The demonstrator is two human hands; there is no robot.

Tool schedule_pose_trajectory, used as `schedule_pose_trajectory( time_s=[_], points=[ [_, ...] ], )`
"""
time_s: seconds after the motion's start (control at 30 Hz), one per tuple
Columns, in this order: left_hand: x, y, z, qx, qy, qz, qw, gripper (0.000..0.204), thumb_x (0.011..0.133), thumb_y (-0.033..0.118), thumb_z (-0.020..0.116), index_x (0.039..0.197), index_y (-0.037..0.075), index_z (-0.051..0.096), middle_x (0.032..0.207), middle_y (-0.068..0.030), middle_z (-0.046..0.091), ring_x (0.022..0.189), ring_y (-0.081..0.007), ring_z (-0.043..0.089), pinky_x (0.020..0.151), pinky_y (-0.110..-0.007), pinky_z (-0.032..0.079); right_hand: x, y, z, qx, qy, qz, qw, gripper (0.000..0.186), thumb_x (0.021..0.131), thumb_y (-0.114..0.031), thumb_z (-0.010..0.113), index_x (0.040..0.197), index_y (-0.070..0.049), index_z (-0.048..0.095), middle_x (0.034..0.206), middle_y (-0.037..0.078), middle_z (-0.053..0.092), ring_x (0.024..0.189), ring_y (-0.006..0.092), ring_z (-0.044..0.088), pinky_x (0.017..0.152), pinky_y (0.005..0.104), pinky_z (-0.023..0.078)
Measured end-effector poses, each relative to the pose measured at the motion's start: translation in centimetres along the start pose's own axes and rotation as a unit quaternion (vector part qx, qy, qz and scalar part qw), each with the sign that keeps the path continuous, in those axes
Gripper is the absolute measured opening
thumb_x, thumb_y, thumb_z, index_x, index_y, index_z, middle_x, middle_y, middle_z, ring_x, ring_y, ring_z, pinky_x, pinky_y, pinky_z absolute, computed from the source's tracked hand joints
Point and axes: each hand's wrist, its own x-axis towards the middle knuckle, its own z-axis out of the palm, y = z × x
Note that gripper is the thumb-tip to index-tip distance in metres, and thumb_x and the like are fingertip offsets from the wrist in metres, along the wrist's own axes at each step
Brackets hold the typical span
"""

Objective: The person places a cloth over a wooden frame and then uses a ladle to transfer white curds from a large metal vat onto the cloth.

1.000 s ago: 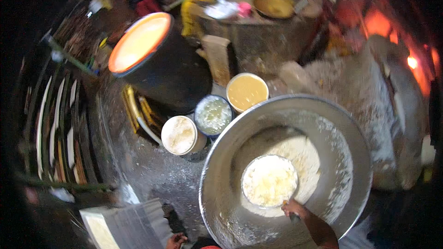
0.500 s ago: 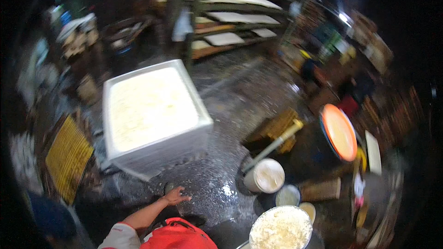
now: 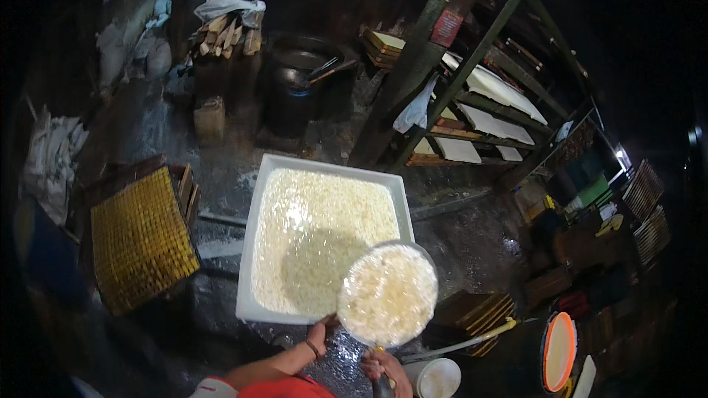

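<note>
My right hand [image 3: 383, 372] is closed round the handle of a round metal pan [image 3: 387, 291] full of lumpy, cream-coloured, wet stuff. The pan is held over the near right corner of a large square white tub [image 3: 401, 199], which holds a pale, grainy, wet mass with the pan's shadow on it. My left hand [image 3: 318, 335] is at the tub's near edge, left of the pan; its fingertips are in shade, so I cannot tell if they grip the rim. Below the pan at the right stands a white bucket [image 3: 439, 377].
A yellow woven mat [image 3: 140, 239] leans at left. Behind are stacked firewood [image 3: 228, 35], a dark wok on a stove [image 3: 302, 66] and a shelf rack [image 3: 479, 114] with white sheets. An orange-rimmed barrel [image 3: 560, 350] and a pole [image 3: 472, 339] are at lower right.
The view has swung left toward the tub. My right hand has lifted the filled pan out of the steel basin and over to the tub. My left hand has moved to the tub's edge.
</note>
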Motion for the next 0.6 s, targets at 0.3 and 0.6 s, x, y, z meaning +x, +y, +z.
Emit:
schedule_pose_trajectory(
  time_s=[0.3,0.6],
  points=[
    [-0.3,0.5,-0.4,-0.047,-0.015,-0.05,0.998,0.032,0.086,0.043,0.054,0.101,0.015,0.06,0.088,-0.0007,0.063,0.074,-0.0152,0.059,0.046,-0.037,0.046,16.5,-8.3,7.0,0.037,0.018,0.054,0.998,0.018,0.096,-0.017,0.046,0.097,0.001,0.048,0.064,-0.003,0.041,0.046,0.006,0.04,0.041,0.0216,0.036],
    [-1.0,-1.0,-2.7,-0.089,0.038,-0.103,0.99,0.044,0.083,0.042,0.063,0.112,0.009,0.055,0.103,-0.0031,0.059,0.096,-0.0193,0.057,0.079,-0.035,0.047,22.3,-8.2,10.5,0.144,-0.147,0.178,0.962,0.017,0.096,-0.019,0.047,0.082,-0.011,0.045,0.059,-0.006,0.038,0.043,0.0027,0.038,0.037,0.0183,0.034]
  ],
)
